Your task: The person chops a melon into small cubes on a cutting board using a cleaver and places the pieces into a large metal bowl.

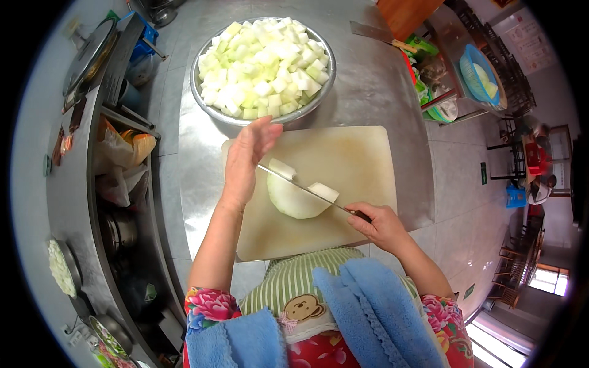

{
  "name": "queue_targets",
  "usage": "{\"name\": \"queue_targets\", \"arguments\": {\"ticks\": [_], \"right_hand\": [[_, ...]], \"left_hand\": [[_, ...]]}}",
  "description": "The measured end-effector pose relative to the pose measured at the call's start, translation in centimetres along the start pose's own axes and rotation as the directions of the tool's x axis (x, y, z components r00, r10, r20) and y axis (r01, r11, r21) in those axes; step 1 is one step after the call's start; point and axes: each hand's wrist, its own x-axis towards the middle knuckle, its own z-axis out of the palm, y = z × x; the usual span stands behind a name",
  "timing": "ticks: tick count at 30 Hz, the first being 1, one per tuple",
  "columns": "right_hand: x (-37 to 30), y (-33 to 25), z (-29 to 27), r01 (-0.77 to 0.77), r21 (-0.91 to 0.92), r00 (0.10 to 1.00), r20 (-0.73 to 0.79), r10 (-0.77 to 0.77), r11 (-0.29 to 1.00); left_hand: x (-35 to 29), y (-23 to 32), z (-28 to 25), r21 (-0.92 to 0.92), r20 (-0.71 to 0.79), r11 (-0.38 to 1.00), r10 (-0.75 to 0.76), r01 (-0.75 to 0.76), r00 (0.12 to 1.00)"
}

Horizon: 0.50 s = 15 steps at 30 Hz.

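My right hand (pixel 378 226) is closed round the dark handle of a knife (pixel 304 186). Its blade, seen nearly edge-on, slants up and left across a pale piece of melon (pixel 297 205), which looks like winter melon. The melon lies on a cream cutting board (pixel 359 156), with white cut portions showing along the blade. My left hand (pixel 248 150) is open and holds nothing. It is raised over the board's far left part, beside the knife's tip, with its fingers toward a metal bowl (pixel 194 83) heaped with pale green melon cubes (pixel 264 67).
The board and bowl rest on a metal table (pixel 408 165). A cleaver (pixel 370 30) lies at its far right. Metal shelving (pixel 101 178) with bags and pots stands to the left. Right of the table, a blue basket (pixel 475 76) holds pale pieces; farther off are people and chairs.
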Motion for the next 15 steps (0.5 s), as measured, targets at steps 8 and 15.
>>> {"name": "queue_targets", "arguments": {"ticks": [8,15], "right_hand": [[0.8,0.5,0.0,-0.011,0.019,1.0,0.019,0.011,1.0],[1.2,-0.2,-0.3,-0.103,0.007,0.992,0.069,0.102,0.995]], "left_hand": [[0.5,-0.9,-0.1,0.035,0.014,0.999,-0.006,0.005,1.0],[0.5,-1.2,-0.1,0.061,0.013,0.998,-0.026,0.025,1.0]]}}
